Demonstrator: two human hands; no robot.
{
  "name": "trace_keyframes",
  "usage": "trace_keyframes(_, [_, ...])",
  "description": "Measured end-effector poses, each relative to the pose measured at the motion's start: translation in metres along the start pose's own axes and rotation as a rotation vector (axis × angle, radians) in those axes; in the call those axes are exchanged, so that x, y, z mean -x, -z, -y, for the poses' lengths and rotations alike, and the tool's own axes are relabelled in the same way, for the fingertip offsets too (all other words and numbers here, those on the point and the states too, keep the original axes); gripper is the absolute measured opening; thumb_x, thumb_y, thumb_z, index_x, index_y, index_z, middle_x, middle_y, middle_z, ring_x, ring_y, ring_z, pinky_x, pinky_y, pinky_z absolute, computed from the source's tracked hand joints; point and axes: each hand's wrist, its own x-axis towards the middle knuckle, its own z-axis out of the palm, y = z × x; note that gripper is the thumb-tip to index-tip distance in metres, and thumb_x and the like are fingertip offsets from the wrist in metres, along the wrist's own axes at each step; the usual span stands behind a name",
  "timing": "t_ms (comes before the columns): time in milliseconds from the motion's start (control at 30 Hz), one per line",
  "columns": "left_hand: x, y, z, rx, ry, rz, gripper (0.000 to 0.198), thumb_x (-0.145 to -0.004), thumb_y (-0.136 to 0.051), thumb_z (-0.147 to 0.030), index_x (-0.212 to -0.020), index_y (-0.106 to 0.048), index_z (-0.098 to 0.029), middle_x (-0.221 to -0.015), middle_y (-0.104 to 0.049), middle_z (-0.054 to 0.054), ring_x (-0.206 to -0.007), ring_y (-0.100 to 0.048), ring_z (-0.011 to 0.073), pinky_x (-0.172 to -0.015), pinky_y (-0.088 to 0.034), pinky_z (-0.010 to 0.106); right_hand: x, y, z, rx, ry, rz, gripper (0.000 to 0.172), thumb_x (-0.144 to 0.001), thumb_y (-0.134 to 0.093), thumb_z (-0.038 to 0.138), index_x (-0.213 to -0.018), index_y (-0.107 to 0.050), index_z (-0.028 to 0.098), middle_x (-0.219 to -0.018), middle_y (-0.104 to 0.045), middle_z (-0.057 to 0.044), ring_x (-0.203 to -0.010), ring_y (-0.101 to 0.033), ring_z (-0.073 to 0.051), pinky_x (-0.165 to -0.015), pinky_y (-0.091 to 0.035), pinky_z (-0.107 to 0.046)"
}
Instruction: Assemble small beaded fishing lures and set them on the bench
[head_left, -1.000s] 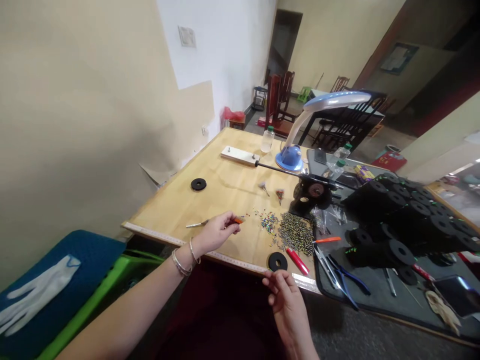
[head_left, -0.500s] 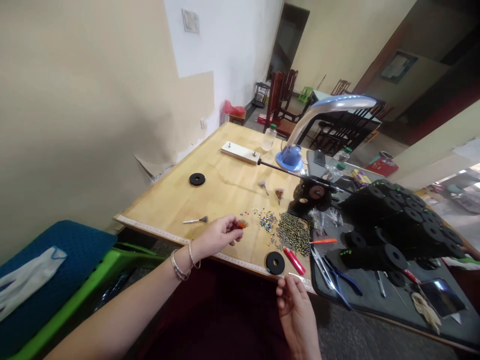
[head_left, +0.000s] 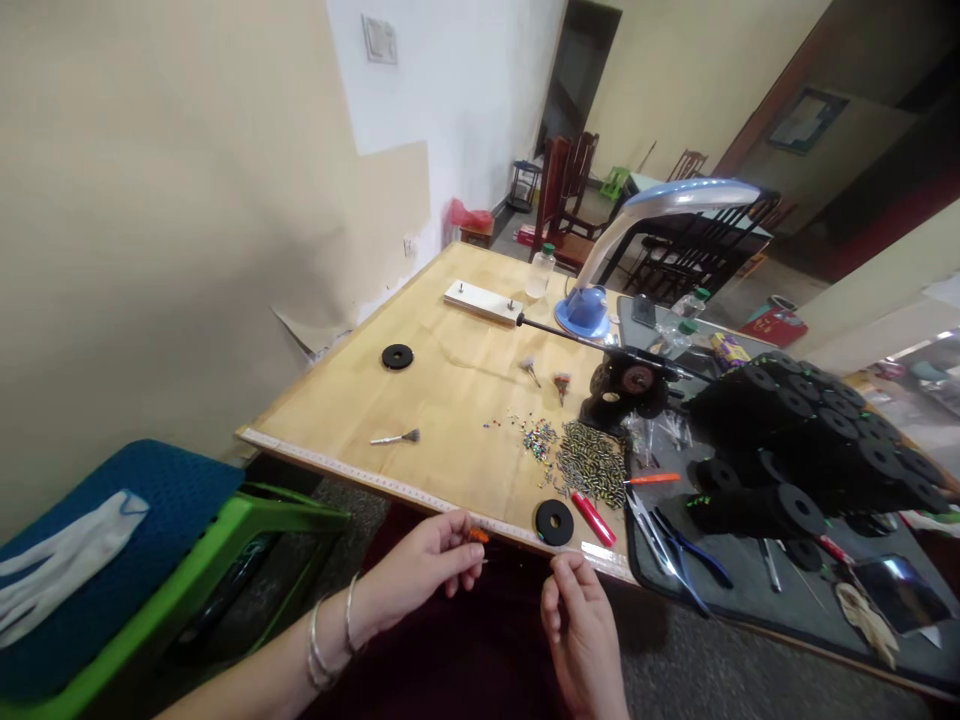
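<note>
In front of the table's near edge, my left hand (head_left: 437, 558) is closed in a pinch on a small orange tuft (head_left: 478, 536). A thin pointed end shows below its fingertips. My right hand (head_left: 581, 610) is to the right, thumb and fingers pressed together; whatever they hold, if anything, is too small to make out. Just beyond it on the table (head_left: 450, 400) lie a black ring-shaped disc (head_left: 546, 534) and a red cylinder (head_left: 593, 520). Farther in are a heap of small striped pieces (head_left: 592, 465) and scattered coloured beads (head_left: 537, 437).
A small brush (head_left: 396, 438), another black disc (head_left: 397, 357) and two tufts, one grey (head_left: 530, 371) and one reddish (head_left: 562, 387), lie on the wood. A blue-white lamp (head_left: 585, 310) stands behind. Rightward, a grey mat (head_left: 750, 610) bears black spools (head_left: 757, 508), pliers (head_left: 690, 555) and an orange-handled tool (head_left: 652, 479).
My left hand has drawn back from over the table to in front of its edge, bringing the orange tuft along. My right hand has shifted slightly left, still pinched.
</note>
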Motion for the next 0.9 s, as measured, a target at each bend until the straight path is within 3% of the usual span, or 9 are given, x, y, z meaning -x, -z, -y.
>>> trace_keyframes(167, [0.001, -0.012, 0.026, 0.081, 0.049, -0.02, 0.022, -0.073, -0.064, -0.034, -0.078, -0.051, -0.017, -0.06, -0.057, -0.005, -0.05, -0.05, 0.0077, -0.046, -0.034, 0.019, 0.002, -0.013, -0.018, 0.186, -0.058, 0.114, 0.044, -0.071, -0.069, 0.059, -0.078, -0.052, 0.018, -0.041, -0.053, 0.007, -0.033, -0.033, -0.003, -0.035, -0.021, -0.013])
trace_keyframes(333, [0.003, -0.014, 0.038, 0.089, 0.074, -0.024, 0.023, -0.072, -0.063, -0.035, -0.078, -0.052, -0.016, -0.057, -0.054, -0.005, -0.048, -0.048, 0.0075, -0.045, -0.031, 0.019, 0.0, -0.019, -0.032, 0.265, -0.098, 0.201, 0.046, -0.072, -0.066, 0.062, -0.076, -0.049, 0.019, -0.036, -0.051, 0.008, -0.028, -0.029, -0.003, -0.032, -0.018, -0.013])
trace_keyframes(900, [0.0, -0.019, 0.051, -0.044, -0.029, -0.046, 0.021, -0.078, -0.06, -0.035, -0.075, -0.049, -0.018, -0.059, -0.05, -0.007, -0.052, -0.045, 0.0081, -0.048, -0.032, 0.02, -0.002, -0.023, -0.035, 0.287, -0.061, 0.2, 0.048, -0.067, -0.068, 0.063, -0.073, -0.052, 0.018, -0.032, -0.045, 0.01, -0.029, -0.029, -0.004, -0.034, -0.02, -0.015])
